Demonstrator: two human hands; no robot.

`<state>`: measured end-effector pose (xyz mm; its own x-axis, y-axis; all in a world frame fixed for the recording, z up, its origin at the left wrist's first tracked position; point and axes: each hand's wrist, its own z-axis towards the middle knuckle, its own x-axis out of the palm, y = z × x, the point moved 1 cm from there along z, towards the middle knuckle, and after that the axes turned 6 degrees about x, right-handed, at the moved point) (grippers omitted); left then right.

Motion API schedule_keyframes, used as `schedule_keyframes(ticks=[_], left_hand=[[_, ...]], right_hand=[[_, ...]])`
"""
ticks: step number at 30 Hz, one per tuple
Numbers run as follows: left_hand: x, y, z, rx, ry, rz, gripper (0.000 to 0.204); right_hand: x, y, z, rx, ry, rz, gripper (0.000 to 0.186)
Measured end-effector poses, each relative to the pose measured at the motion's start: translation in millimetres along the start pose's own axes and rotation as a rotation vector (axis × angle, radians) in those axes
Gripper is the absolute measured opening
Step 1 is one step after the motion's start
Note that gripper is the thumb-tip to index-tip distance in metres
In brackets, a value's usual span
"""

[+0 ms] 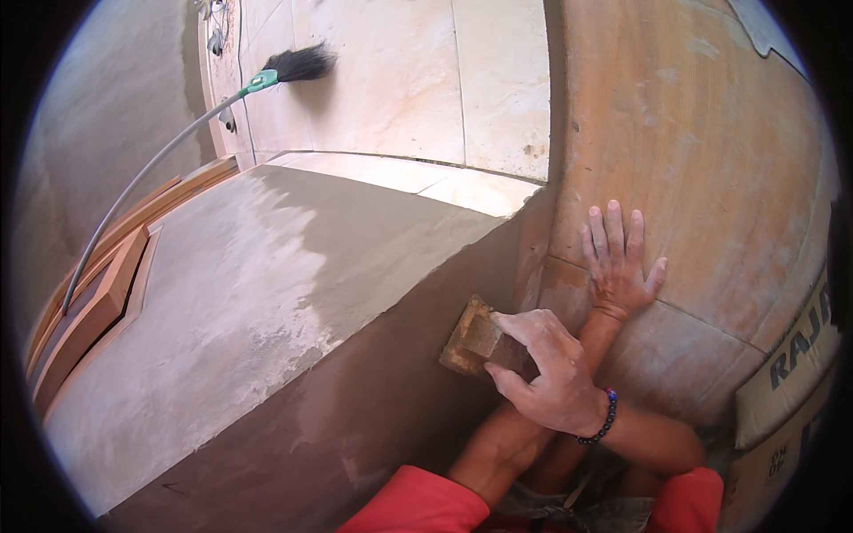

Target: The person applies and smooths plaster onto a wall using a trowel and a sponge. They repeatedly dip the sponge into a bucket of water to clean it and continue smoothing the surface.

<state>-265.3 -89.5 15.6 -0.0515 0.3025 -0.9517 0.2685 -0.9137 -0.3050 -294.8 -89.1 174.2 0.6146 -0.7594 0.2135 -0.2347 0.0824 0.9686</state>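
My left hand (617,266) lies flat on the tan tiled floor (693,160), its fingers spread and nothing in it. The left forearm passes beneath my right one, so the arms cross. With thumb and fingers my right hand (551,364) grips a small, brown, plaster-caked hand float (475,336), a squarish plate with a raised block on top. The float sits against the dark, damp plastered face (391,355) just below the edge of a grey plastered surface (293,240). A dark bead bracelet (609,417) circles my right wrist.
A broom (298,64) with black bristles and a long pole lies across the upper left. Brown wooden frames (98,320) stand at the far left. Pale tiles (382,80) lie beyond the plaster. Printed sacks (791,364) rest at the right edge.
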Motion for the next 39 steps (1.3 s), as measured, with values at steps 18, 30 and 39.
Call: schedule_keyframes(ticks=[18,30,39], left_hand=[[-2.3,7.0,6.4,-0.053,0.034,-0.186,0.075],[3.0,-3.5,-6.1,-0.078,-0.058,-0.159,0.083],[-15.3,7.1,9.2,-0.189,-0.01,-0.466,0.085]], right_hand=[[-86.8,-9.9,68.2,0.351,-0.085,0.161,0.062],[-56.2,5.4,130.6,0.31,0.36,-0.094,0.045],[-25.2,90.1,134.2,0.004,0.638,0.015,0.044]])
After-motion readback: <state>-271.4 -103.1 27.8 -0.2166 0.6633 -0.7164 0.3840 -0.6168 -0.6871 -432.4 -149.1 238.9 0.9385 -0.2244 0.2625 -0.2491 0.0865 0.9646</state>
